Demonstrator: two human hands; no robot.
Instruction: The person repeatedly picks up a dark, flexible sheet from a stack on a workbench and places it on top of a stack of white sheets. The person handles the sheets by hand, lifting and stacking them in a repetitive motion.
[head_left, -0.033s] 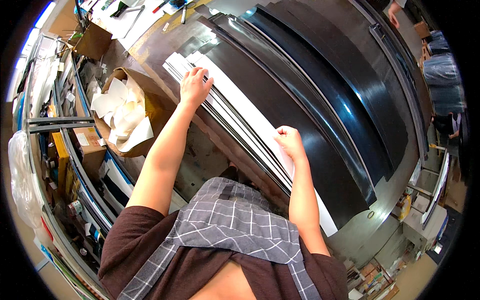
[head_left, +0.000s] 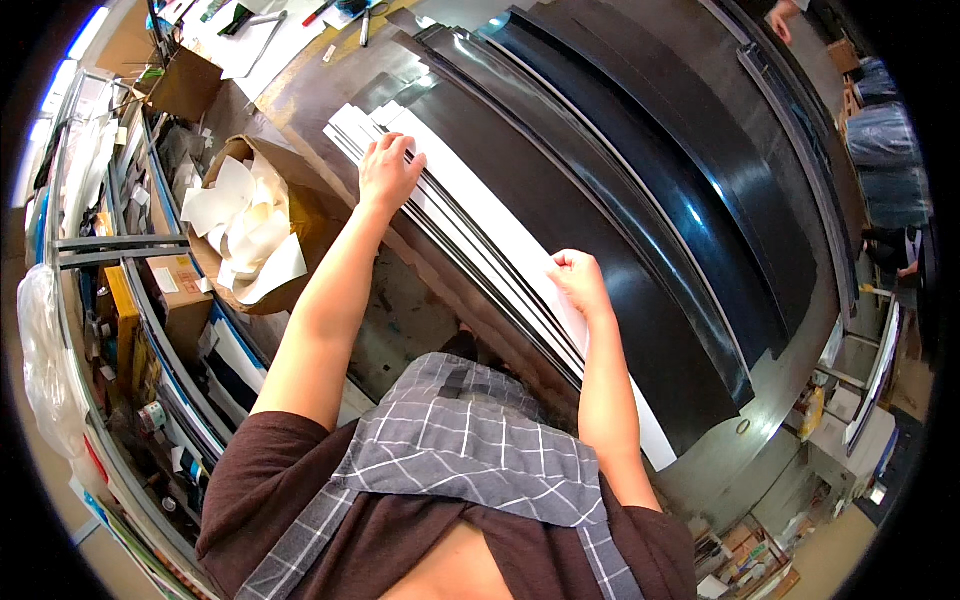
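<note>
A stack of long narrow white strips [head_left: 490,225] with dark gaps and edges between them lies along the near side of the table, slanting from upper left to lower right. My left hand [head_left: 390,178] rests over the strips near their far left end, its fingers bent and apart from the thumb. Farther down the same strips, my right hand [head_left: 580,283] is closed in a pinch at the topmost wide white strip. Its fingertips partly hide what they grip. Beside the strips, on their right, lie wide black glossy sheets [head_left: 655,355].
More dark curved-looking sheets [head_left: 690,200] cover the table to the right. A cardboard box [head_left: 318,205] of white offcuts stands at left, next to a crammed shelf rack [head_left: 120,250]. Papers and pens [head_left: 364,28] lie at the far left. Another person's hand [head_left: 782,22] shows at upper right.
</note>
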